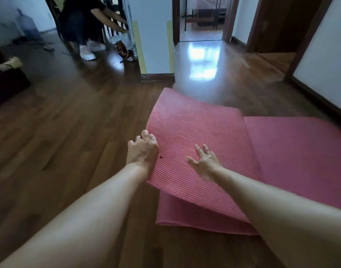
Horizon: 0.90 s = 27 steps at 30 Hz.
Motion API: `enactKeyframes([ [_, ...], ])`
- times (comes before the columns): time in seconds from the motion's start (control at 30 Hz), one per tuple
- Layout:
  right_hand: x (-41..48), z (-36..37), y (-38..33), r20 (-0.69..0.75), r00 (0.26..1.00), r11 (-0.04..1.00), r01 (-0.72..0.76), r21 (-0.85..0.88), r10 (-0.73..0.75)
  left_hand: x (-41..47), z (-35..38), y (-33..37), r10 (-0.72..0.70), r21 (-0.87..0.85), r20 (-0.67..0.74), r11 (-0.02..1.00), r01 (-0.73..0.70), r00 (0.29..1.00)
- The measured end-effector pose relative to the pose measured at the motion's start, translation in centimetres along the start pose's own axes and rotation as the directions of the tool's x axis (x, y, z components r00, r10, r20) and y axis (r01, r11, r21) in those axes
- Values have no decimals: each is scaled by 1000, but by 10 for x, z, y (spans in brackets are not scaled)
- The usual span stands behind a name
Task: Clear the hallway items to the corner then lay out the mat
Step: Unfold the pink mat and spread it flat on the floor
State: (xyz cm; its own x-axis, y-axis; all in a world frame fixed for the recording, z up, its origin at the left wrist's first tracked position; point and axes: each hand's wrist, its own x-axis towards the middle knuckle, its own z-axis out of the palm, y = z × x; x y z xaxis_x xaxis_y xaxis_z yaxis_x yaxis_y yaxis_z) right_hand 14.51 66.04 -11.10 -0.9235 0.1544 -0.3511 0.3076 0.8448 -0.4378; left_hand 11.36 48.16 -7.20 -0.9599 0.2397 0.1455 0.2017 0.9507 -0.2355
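The dark wooden plank floor (pixel 69 122) ran from the open room on the left into the hallway ahead, where a bright patch of light shone off its glossy boards. A pink ribbed mat (pixel 297 151) lay on it at the right, its lower layer flat on the boards and an upper layer folded over it, lifted and bowed along the left edge. At the far left stood a low dark piece of furniture (pixel 5 86). Beyond, a person's white shoes (pixel 88 51) stood near a small brown object (pixel 123 50) beside the wall corner.
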Motion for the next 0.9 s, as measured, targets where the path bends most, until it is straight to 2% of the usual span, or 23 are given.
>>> enactKeyframes([
  [0.2, 6, 36, -5, 41, 998, 999, -39, -17, 39, -15, 63, 14, 29, -116, 153, 993, -11, 988],
  [0.3, 6, 45, 1, 57, 996, 997, -75, -7, 75, -19, 90, 23, 18, -139, 313, 990, 27, 950],
  [0.4, 3, 50, 16, 74, 990, 992, -121, 20, 119, -19, 108, 28, -25, -43, 460, 998, 50, 888],
  [0.57, 2, 49, 51, 80, 982, 983, -174, 52, 170, -8, 112, 61, -30, 126, 445, 992, -29, 895],
  [0.63, 1, 45, 72, 59, 982, 980, -185, 76, 180, -4, 111, 87, 43, 94, 453, 991, -96, 891],
  [0.7, 0, 40, 99, 25, 978, 974, -207, 89, 206, -1, 107, 119, 194, -52, 460, 980, -191, 867],
  [0.8, 0, 32, 144, -15, 960, 958, -276, 82, 278, -4, 97, 173, 423, -286, 383, 900, -330, 821],
  [0.9, 2, 22, 191, -20, 934, 931, -353, 91, 356, -3, 86, 221, 494, -348, 350, 857, -379, 796],
])
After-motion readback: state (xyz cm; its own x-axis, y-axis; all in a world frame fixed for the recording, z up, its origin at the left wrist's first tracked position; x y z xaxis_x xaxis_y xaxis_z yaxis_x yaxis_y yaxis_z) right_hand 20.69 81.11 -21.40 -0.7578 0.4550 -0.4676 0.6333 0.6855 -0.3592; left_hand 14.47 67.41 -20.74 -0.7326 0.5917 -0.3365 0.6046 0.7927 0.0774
